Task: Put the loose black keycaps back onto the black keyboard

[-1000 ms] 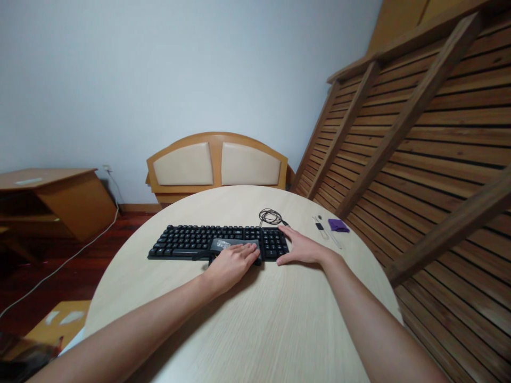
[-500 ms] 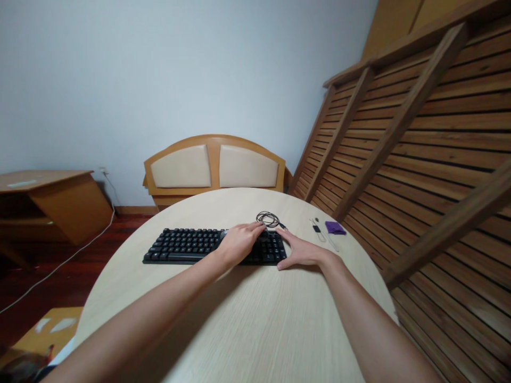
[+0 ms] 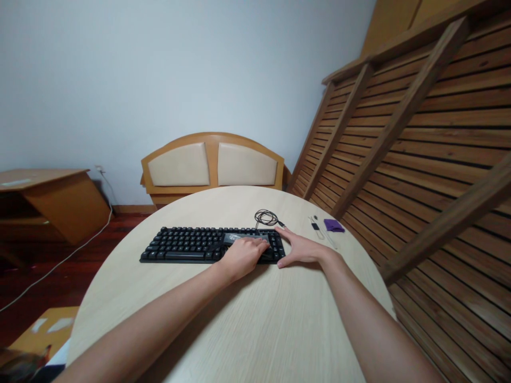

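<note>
A black keyboard lies on the round pale table, long side toward me. Over its right half, my left hand rests palm down with fingers together on a dark flat piece with pale lettering; its exact kind is unclear and the hand partly hides it. My right hand grips the keyboard's right end, fingers at the back corner and thumb at the front corner. Behind the keyboard lies its coiled black cable, the plug close to my right fingertips.
Right of my right hand lie a small wire tool with a black middle, a thin pale stick and a folded purple cloth. A slatted wooden frame leans along the right. Beyond the table stands a headboard.
My left hand has slid toward me over the keyboard, from its back rows to its front edge, uncovering more of the lettered piece. My right hand keeps its place.
</note>
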